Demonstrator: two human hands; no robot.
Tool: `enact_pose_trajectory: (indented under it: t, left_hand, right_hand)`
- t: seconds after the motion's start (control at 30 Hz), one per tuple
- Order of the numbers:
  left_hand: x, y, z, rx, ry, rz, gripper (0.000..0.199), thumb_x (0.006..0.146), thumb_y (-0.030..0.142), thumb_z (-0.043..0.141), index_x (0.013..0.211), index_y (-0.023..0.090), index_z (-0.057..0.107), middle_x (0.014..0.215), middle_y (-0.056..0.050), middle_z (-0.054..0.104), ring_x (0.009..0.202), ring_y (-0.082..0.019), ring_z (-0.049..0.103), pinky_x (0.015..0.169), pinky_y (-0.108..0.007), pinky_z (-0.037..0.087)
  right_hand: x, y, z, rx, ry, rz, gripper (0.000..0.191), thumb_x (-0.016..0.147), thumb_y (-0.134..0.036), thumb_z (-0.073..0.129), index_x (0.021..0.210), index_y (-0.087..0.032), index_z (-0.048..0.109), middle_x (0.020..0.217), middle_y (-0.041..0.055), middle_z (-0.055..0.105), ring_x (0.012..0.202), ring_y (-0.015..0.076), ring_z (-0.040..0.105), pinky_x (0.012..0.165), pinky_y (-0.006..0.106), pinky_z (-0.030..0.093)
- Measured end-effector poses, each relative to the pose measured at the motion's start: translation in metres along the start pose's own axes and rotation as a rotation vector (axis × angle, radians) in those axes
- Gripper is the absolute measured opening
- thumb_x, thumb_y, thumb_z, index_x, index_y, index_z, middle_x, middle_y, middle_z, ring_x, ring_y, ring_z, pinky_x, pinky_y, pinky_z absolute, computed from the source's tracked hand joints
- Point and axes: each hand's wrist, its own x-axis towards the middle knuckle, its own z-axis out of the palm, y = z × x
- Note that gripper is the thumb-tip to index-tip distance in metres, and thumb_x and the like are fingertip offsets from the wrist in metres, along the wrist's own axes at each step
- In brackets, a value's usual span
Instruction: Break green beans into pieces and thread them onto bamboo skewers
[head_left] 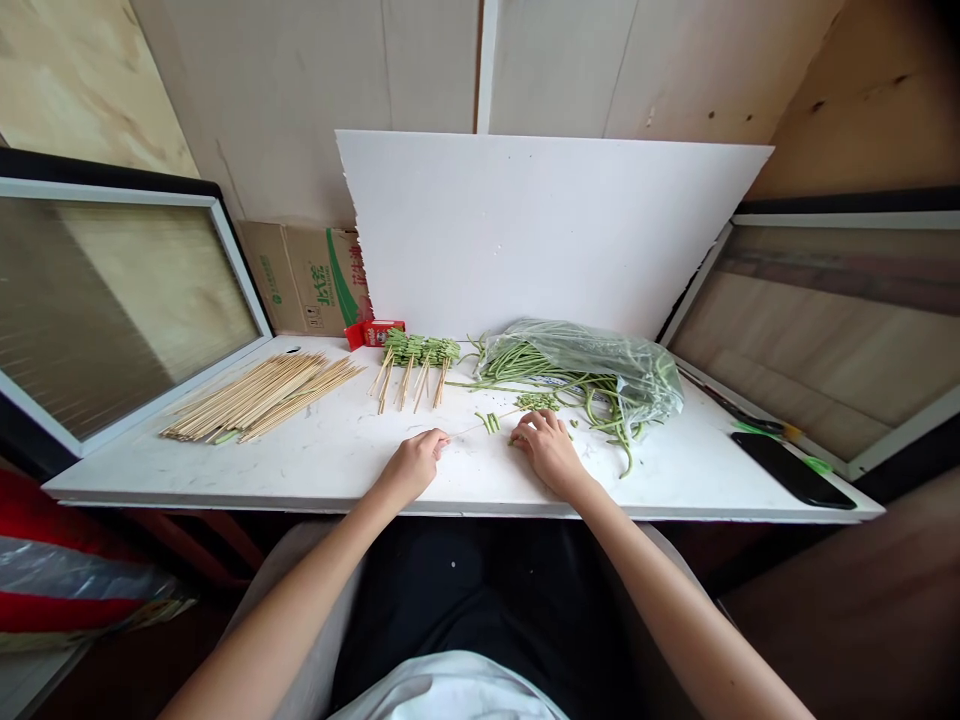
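My left hand [417, 462] is closed on the blunt end of a thin bamboo skewer [469, 430]. Several short green bean pieces [489, 423] are threaded crosswise on it, and its tip points to the right. My right hand [549, 452] rests low over the white table, fingers curled and pinched around a cut bean piece [516, 440], partly hidden by the fingertips. Just beyond that hand lies a small heap of cut bean pieces [537, 401]. Finished bean skewers [421, 350] are stacked farther back, their bare sticks toward me.
Loose bamboo skewers [262, 395] lie in a pile at the left. Long green beans [517, 362] spill from a clear plastic bag [637, 370]. A black phone [791, 470] lies at the right edge. Behind stand a red box [382, 332], a carton [300, 280] and a white board [555, 230].
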Motion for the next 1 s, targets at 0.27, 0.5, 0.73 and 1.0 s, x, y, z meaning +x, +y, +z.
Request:
enact_pose_trajectory:
  t: [0.27, 0.5, 0.73, 1.0]
  left_hand:
    - [0.000, -0.001, 0.001, -0.043, 0.016, 0.012, 0.041, 0.083, -0.006, 0.042, 0.105, 0.020, 0.065, 0.090, -0.005, 0.071, 0.084, -0.018, 0.071, 0.080, -0.028, 0.056]
    - [0.002, 0.004, -0.002, -0.039, -0.034, -0.004, 0.027, 0.092, 0.004, 0.046, 0.101, 0.020, 0.067, 0.083, -0.004, 0.069, 0.077, -0.017, 0.067, 0.074, -0.027, 0.053]
    - [0.001, 0.003, -0.002, -0.051, -0.053, -0.015, 0.025, 0.096, 0.007, 0.046, 0.100, 0.019, 0.067, 0.082, -0.004, 0.068, 0.078, -0.018, 0.067, 0.074, -0.028, 0.052]
    - [0.002, 0.003, -0.003, -0.044, -0.049, -0.008, 0.024, 0.096, 0.009, 0.046, 0.098, 0.020, 0.068, 0.081, -0.004, 0.068, 0.076, -0.018, 0.067, 0.073, -0.028, 0.052]
  right_hand:
    - [-0.003, 0.015, -0.002, 0.862, 0.232, 0.434, 0.036, 0.094, -0.053, 0.067, 0.109, -0.022, 0.076, 0.106, 0.0110, 0.077, 0.097, 0.0292, 0.069, 0.086, 0.044, 0.056]
    - [-0.007, 0.025, -0.002, 1.237, 0.236, 0.621, 0.059, 0.077, -0.076, 0.074, 0.099, -0.022, 0.076, 0.098, 0.0085, 0.076, 0.074, 0.0203, 0.063, 0.061, 0.032, 0.048]
    - [-0.008, 0.023, -0.001, 1.229, 0.223, 0.594, 0.060, 0.078, -0.077, 0.073, 0.097, -0.021, 0.076, 0.099, 0.0063, 0.075, 0.060, 0.0125, 0.051, 0.057, 0.029, 0.044]
    - [-0.009, 0.024, 0.002, 1.240, 0.220, 0.575, 0.054, 0.081, -0.073, 0.074, 0.098, -0.022, 0.076, 0.103, 0.0065, 0.075, 0.064, 0.0140, 0.052, 0.060, 0.028, 0.044]
